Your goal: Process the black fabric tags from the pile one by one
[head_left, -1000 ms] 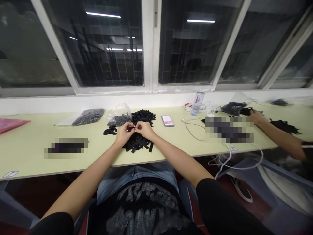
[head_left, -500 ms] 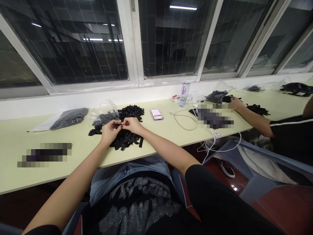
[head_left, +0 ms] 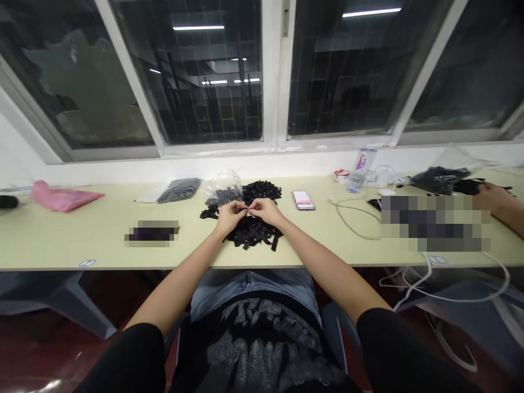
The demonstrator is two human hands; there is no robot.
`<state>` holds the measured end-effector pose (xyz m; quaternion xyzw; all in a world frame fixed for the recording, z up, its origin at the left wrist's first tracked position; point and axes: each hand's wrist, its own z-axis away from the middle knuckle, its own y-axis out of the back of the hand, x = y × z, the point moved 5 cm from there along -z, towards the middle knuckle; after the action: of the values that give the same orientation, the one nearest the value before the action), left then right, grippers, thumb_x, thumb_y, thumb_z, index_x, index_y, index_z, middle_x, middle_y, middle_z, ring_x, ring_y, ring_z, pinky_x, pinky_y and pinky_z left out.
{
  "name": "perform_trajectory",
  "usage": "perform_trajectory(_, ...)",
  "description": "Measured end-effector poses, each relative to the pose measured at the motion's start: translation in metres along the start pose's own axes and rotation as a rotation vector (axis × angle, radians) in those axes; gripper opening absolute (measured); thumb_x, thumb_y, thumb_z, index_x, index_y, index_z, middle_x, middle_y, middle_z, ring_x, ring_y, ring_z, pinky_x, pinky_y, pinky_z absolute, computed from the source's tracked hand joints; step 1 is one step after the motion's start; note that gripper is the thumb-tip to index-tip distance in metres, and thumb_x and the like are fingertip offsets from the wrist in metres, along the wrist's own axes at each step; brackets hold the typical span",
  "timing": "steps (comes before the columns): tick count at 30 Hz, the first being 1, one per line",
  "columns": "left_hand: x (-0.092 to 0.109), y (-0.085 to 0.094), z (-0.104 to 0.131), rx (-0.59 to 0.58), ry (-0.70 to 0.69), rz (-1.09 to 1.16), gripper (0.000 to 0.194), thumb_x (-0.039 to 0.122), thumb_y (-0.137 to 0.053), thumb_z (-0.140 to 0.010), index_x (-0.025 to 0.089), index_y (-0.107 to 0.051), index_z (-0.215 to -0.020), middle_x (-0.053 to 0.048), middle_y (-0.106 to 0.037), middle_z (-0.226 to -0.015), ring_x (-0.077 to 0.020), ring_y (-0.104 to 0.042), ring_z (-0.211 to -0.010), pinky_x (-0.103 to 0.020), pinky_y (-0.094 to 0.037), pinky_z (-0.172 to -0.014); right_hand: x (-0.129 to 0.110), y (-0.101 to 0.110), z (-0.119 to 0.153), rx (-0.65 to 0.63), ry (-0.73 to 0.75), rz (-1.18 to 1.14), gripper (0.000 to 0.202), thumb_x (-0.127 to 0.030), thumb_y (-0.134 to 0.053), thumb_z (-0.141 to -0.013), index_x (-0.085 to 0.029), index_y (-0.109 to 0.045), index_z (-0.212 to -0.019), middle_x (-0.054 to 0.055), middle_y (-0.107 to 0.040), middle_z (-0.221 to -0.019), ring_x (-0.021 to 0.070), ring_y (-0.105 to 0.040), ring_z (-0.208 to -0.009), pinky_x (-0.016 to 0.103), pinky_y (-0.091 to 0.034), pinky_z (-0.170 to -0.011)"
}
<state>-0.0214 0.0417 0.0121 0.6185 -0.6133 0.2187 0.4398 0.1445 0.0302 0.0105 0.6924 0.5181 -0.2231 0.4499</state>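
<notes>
My left hand point(head_left: 230, 216) and my right hand point(head_left: 265, 211) meet fingertip to fingertip above the table, each in a pinch. Whatever lies between the fingertips is too small to make out. Under and in front of them spreads a pile of short black fabric strips point(head_left: 252, 233), some with small shiny dots. Behind my hands is a second heap of black strips point(head_left: 262, 191). A clear plastic bag point(head_left: 225, 184) with dark pieces in it stands just behind my left hand.
A phone point(head_left: 303, 200) lies right of the heaps, with a water bottle point(head_left: 361, 172) and white cables point(head_left: 356, 232) beyond. Leftward are a filled grey bag point(head_left: 180, 190) and a pink bag point(head_left: 65, 197). A co-worker's hand point(head_left: 495, 199) touches black pieces at far right.
The view has swung left, so everything sits further right and the pink bag has come into sight. My hands keep their pinch together over the pile.
</notes>
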Motion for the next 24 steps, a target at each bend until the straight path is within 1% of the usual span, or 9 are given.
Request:
perform_trajectory(4,-0.004,0.0,0.001,-0.003,0.058,0.106,0.025,0.03,-0.079,-0.07,0.014,-0.068,-0.087,-0.007,-0.073,-0.082,-0.0181,-0.068,-0.073,-0.03,-0.054,-0.07,-0.003,0.004,0.001,-0.02,-0.008,-0.074,0.021,-0.037,-0.073,-0.075,-0.017,-0.072,-0.081,0.005,-0.073,-0.08,0.0167,-0.067,-0.074,0.025,-0.049,-0.067)
perform_trajectory(7,-0.007,0.0,0.002,-0.009,0.119,0.187,0.028,0.028,-0.082,-0.068,0.014,-0.068,-0.088,-0.006,-0.072,-0.078,-0.0177,-0.069,-0.071,-0.031,-0.054,-0.071,-0.007,0.008,0.004,-0.035,-0.044,-0.089,0.025,-0.04,-0.073,-0.074,-0.016,-0.072,-0.081,0.005,-0.072,-0.076,0.0159,-0.064,-0.068,0.025,-0.048,-0.062)
perform_trajectory(9,-0.008,-0.001,0.003,-0.016,0.153,0.245,0.03,0.028,-0.083,-0.067,0.014,-0.068,-0.089,-0.006,-0.072,-0.077,-0.0178,-0.07,-0.071,-0.032,-0.055,-0.073,-0.01,0.009,0.005,-0.039,-0.047,-0.089,0.026,-0.04,-0.074,-0.074,-0.016,-0.072,-0.081,0.005,-0.071,-0.075,0.0153,-0.063,-0.066,0.026,-0.049,-0.061)
perform_trajectory(14,-0.006,-0.005,0.007,-0.078,0.236,0.393,0.036,0.029,-0.086,-0.066,0.013,-0.067,-0.091,-0.007,-0.073,-0.08,-0.0179,-0.071,-0.075,-0.035,-0.057,-0.079,-0.012,0.009,0.005,-0.035,-0.045,-0.112,0.028,-0.042,-0.075,-0.072,-0.016,-0.073,-0.081,0.005,-0.071,-0.074,0.0152,-0.063,-0.065,0.027,-0.05,-0.062)
perform_trajectory(17,-0.004,-0.007,0.009,-0.11,0.268,0.437,0.039,0.029,-0.088,-0.064,0.012,-0.067,-0.092,-0.008,-0.074,-0.082,-0.0187,-0.072,-0.077,-0.037,-0.057,-0.081,-0.012,0.009,0.004,-0.047,-0.046,-0.152,0.032,-0.046,-0.075,-0.072,-0.015,-0.073,-0.081,0.006,-0.071,-0.074,0.0153,-0.062,-0.065,0.027,-0.05,-0.06)
perform_trajectory(24,-0.004,-0.007,0.01,-0.107,0.316,0.504,0.043,0.025,-0.089,-0.063,0.01,-0.065,-0.095,-0.009,-0.075,-0.082,-0.0208,-0.073,-0.077,-0.04,-0.058,-0.085,-0.011,0.009,0.005,-0.059,-0.076,-0.194,0.033,-0.045,-0.077,-0.07,-0.015,-0.072,-0.082,0.006,-0.071,-0.076,0.0159,-0.063,-0.068,0.027,-0.051,-0.06)
